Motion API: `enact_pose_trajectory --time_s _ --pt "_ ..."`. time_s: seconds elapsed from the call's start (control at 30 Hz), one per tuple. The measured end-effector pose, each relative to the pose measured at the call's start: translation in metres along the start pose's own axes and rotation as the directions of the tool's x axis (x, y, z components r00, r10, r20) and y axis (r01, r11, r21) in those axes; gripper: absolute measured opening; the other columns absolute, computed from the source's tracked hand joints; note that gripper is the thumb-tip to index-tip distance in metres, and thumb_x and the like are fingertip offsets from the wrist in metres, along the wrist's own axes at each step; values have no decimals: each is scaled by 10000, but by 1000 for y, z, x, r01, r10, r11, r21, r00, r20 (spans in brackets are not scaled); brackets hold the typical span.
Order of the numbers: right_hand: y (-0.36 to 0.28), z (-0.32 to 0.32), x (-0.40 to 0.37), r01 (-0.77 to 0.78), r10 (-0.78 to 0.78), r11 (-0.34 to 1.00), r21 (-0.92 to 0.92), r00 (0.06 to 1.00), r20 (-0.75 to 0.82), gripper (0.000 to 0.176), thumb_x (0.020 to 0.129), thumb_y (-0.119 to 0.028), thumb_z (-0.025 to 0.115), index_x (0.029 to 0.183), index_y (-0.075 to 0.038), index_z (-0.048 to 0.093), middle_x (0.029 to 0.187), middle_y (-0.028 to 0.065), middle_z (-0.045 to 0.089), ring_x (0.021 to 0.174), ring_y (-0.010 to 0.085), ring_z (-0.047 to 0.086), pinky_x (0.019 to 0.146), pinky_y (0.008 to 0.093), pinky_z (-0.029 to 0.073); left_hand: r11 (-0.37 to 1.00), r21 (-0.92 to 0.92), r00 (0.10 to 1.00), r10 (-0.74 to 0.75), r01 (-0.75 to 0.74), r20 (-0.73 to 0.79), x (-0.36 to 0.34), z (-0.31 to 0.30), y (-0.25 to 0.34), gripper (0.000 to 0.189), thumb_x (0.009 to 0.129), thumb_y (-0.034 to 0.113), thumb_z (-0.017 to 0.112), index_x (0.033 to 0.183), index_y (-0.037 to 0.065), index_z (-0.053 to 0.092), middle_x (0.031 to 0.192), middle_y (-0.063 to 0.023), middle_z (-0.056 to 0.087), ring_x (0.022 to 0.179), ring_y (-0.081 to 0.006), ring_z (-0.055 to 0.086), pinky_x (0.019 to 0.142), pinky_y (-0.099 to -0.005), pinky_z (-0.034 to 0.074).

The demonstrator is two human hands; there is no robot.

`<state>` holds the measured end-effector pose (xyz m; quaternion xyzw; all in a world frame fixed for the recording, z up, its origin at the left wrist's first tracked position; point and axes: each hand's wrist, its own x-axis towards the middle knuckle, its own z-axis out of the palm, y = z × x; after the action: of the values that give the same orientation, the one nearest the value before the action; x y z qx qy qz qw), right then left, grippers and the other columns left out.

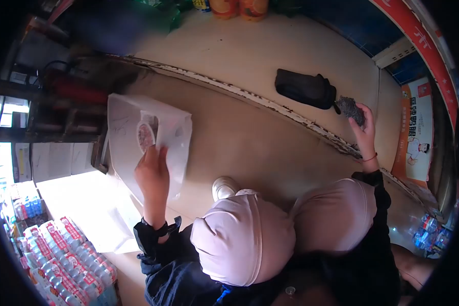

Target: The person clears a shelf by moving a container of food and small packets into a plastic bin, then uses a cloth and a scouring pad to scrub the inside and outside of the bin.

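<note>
On the left, my left hand (153, 173) is closed, its fingers pinching the edge of a translucent white plastic bag (122, 120). A packet with an oval pinkish patch (146, 136) shows at the bag's mouth, just above my fingertips; what else the bag holds I cannot make out. My right hand (365, 133) grips a grey steel wool scrubber (351, 111) between thumb and fingers, over the low shelf (234, 56). Beside the scrubber, a black fabric pouch (303, 88) lies on that shelf.
Packs of bottled drinks (61, 260) are stacked at lower left, with more bottles (429, 234) at right. An orange and white printed carton (413, 135) stands beyond my right hand. Orange containers (239, 7) sit at the back. The shelf has a chipped front edge (239, 92).
</note>
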<state>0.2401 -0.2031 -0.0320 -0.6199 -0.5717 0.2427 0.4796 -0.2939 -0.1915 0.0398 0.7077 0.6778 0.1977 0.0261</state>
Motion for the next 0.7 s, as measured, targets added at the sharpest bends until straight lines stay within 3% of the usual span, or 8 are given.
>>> enact_pose_trajectory --time_s 0.07,0.1,0.17,0.37,0.47,0.57,0.67,0.7 --pt "-2 12 8 0 0 1000 -1 999 44 443 857 -19 646 1266 -2 477 1233 81 517 1166 177 483 1018 291 357 999 23 999 40 -41 22 -3 -1 4 85 888 127 611 840 67 577 716 -162 595 676 -368 597 563 -454 452" --pt "-4 16 11 -3 4 1000 -17 996 85 457 862 -4 634 1285 2 462 1250 86 504 1187 175 469 1027 289 343 986 62 988 157 -157 -1 -9 9 2 54 892 122 598 879 70 593 775 -144 615 701 -346 607 580 -449 468" --pt "-14 32 15 6 -6 1000 8 996 85 442 849 -6 641 1262 -9 484 1229 80 523 1165 172 484 1016 289 356 994 67 992 80 -86 93 -15 17 17 59 888 113 590 927 70 600 825 -126 633 740 -327 618 601 -439 484" --pt "-39 67 10 12 -19 999 42 989 149 421 821 -5 643 1221 -33 517 1201 64 554 1140 169 503 1014 293 361 989 1 974 142 -145 179 -33 22 53 118 849 87 633 957 54 598 813 -116 637 736 -324 617 625 -425 487" --pt "-34 82 8 118 -134 989 87 969 208 454 817 -32 661 1238 -27 490 1202 64 537 1148 173 496 1021 301 352 983 26 948 167 -180 271 -40 27 64 205 799 54 637 998 58 590 868 -91 644 811 -308 610 645 -412 494" --pt "-50 108 2 -211 -27 873 439 879 476 453 860 -42 627 1271 -34 436 1204 79 514 1147 185 495 1013 304 364 974 33 921 200 -224 334 -49 33 66 267 769 19 593 1031 71 574 891 -69 645 837 -293 592 653 -403 500" --pt "-68 133 5 -451 11 753 479 737 676 455 860 -42 634 1268 -34 434 1218 76 509 1159 175 493 1009 310 377 958 135 911 187 -252 369 -69 41 67 293 737 49 573 1027 89 573 899 -39 628 834 -244 578 648 -360 504" --pt "-68 141 6 -449 5 748 490 741 671 455 860 -42 634 1268 -34 434 1218 76 509 1159 175 493 1009 310 377 950 159 919 206 -271 336 -75 42 66 338 735 47 572 1070 94 577 915 -33 635 828 -234 575 644 -355 492"
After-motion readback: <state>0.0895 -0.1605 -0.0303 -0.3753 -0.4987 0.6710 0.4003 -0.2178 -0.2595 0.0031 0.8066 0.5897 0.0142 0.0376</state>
